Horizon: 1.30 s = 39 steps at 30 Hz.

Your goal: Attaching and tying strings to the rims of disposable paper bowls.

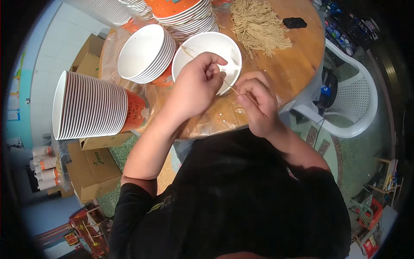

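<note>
In the head view, your left hand (196,84) covers the lower left of the white tub (207,42), so that part of its rim and wall is out of sight. The stacks at the top are cut off by the picture's edge, and your black shirt (233,194) blocks the near floor. Some left fingertips are tucked behind others; the thumb and forefinger appear pinched on the thin cord (230,86), though the exact contact is hard to make out. Your right hand (258,103) pinches it too, thumb against forefinger, other fingers curled.

The cord is pale tan and runs taut and slanting between your hands, above the tub's near rim. Another thin tan strand shows over the tub's far left side; you cannot tell whether it joins.

Left of the tub stand a short stack of white tubs (142,54) and a taller stack with orange walls (92,105). Beyond your right hand, a heap of tan strands (258,28) lies on the wooden table (302,56), beside a flat black object (295,23).
</note>
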Each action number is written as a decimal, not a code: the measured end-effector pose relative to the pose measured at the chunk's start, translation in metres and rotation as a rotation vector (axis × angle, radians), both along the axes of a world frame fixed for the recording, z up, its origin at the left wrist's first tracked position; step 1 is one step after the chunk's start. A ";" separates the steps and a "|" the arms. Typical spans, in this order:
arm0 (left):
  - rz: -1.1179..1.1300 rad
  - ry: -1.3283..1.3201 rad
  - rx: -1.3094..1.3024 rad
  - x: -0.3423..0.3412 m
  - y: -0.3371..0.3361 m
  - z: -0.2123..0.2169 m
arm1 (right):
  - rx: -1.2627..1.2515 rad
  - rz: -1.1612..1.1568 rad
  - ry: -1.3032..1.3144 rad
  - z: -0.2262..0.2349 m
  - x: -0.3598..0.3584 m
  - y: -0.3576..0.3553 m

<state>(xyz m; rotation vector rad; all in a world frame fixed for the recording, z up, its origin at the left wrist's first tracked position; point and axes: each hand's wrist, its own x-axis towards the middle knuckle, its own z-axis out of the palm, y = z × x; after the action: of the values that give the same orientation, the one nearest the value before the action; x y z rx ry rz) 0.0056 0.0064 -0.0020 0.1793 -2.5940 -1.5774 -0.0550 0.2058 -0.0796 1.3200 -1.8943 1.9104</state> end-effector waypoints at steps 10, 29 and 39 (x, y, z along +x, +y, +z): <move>0.023 0.205 -0.025 0.003 0.005 -0.017 | -0.283 0.248 -0.460 -0.009 0.011 -0.010; -0.283 0.723 -0.613 0.004 0.000 0.004 | 0.109 0.168 -0.847 0.052 -0.017 -0.003; -0.260 0.760 -0.543 -0.014 0.002 0.003 | 0.316 0.285 -0.755 0.060 -0.039 0.003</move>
<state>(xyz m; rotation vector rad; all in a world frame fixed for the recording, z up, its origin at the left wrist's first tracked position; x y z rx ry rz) -0.0083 0.0085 0.0012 -0.6787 -2.3233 -0.6985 -0.0945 0.2089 -0.0194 1.0581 -2.5443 2.6068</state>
